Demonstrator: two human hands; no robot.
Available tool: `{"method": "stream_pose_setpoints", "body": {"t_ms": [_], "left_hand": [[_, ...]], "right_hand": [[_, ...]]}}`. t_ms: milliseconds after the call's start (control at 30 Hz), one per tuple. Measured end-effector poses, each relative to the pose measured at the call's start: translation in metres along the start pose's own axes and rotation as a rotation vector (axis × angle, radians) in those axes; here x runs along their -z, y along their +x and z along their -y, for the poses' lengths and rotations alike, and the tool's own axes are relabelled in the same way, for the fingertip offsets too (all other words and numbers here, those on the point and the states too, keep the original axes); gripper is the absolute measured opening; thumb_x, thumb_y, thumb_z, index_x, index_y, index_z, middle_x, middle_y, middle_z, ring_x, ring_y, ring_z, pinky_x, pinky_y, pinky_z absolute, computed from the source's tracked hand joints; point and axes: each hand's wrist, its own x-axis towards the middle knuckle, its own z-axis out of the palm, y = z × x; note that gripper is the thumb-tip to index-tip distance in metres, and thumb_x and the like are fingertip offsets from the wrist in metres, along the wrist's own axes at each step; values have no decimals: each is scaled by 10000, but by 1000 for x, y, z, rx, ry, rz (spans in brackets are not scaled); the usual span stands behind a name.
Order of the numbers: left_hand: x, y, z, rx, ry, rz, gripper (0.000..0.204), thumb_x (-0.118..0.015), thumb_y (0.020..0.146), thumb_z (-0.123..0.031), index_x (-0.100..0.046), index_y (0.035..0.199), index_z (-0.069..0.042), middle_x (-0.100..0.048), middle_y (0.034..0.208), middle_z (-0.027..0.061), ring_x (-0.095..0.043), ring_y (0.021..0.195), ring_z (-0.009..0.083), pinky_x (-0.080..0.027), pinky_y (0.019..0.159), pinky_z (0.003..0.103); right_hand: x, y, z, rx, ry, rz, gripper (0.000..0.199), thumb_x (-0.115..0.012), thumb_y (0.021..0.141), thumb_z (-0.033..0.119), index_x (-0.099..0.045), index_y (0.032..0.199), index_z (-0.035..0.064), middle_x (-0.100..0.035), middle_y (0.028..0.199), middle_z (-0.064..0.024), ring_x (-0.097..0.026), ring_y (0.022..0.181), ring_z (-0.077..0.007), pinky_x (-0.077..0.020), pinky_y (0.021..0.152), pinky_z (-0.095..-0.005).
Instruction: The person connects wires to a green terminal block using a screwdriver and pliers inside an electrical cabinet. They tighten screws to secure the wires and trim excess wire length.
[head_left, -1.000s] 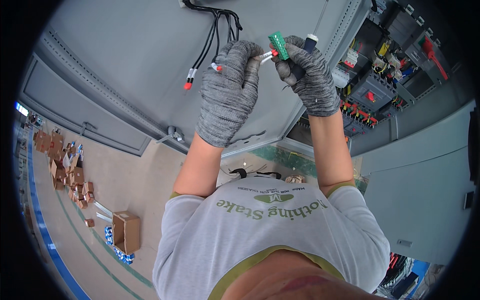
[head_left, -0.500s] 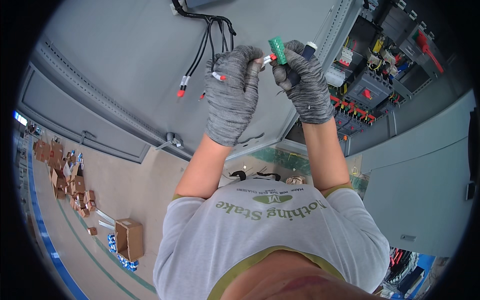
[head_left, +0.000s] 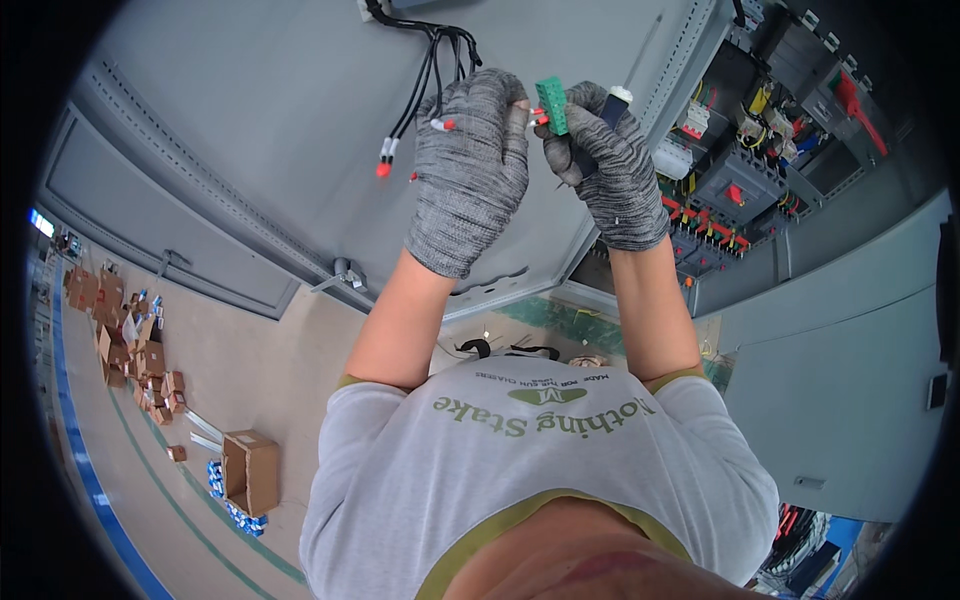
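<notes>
My left hand (head_left: 470, 170), in a grey knit glove with bare fingertips, is closed in a pinch beside the green terminal connector (head_left: 551, 105); the black wire in its grip is mostly hidden by the fingers. Red-tipped wire ends with white sleeves meet the connector's left side. My right hand (head_left: 612, 170), gloved alike, holds the connector between thumb and fingers. A screwdriver (head_left: 615, 105) is also gripped in that hand, its shaft pointing up and away. More black wires (head_left: 409, 100) with white sleeves and red tips hang left of my left hand; one tip shows against the glove.
A grey metal panel (head_left: 300, 110) spreads behind my hands. To the right, an open cabinet holds breakers (head_left: 737, 185) and wiring. A latch (head_left: 348, 274) juts from the panel's lower edge. Cardboard boxes (head_left: 250, 470) stand on the floor at the left.
My left hand has shifted slightly up and its fingers now cover more of the wire by the connector. The hanging wires have swung a little right; the connector stays in my right hand.
</notes>
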Motion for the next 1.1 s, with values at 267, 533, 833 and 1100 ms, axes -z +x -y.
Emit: {"method": "stream_pose_setpoints", "body": {"t_ms": [267, 533, 833, 1100], "left_hand": [[8, -1, -4, 2, -94, 10, 133, -629, 902, -111, -638, 971, 2, -614, 854, 112, -602, 760, 205, -496, 717, 316], [18, -2, -3, 144, -340, 135, 108, -638, 873, -88, -653, 920, 7, -617, 818, 89, -584, 755, 159, -481, 714, 289], [10, 0, -2, 143, -295, 69, 90, -680, 839, -76, -667, 887, 0, -619, 819, 55, -562, 746, 106, -477, 710, 269], [12, 1, -3, 100, -388, 36, 405, -718, 801, -67, -621, 1195, -79, -606, 758, 45, -574, 688, 145, -489, 679, 282]], "right_hand": [[3, 0, -7, 74, 82, 10, 171, -603, 918, 198, -616, 892, 29, -611, 635, -50, -539, 488, -101, -400, 426, -205], [-5, -7, -1, 40, -41, -34, 162, -603, 913, 189, -611, 912, 27, -608, 651, -47, -531, 497, -91, -395, 428, -203], [-4, -6, 3, 109, -181, -3, 169, -614, 917, 215, -631, 892, 49, -604, 633, -23, -539, 510, -70, -401, 443, -192], [1, -3, 1, 29, -106, -16, 164, -597, 935, 199, -622, 937, 37, -617, 655, -31, -563, 521, -74, -421, 440, -193]]}}
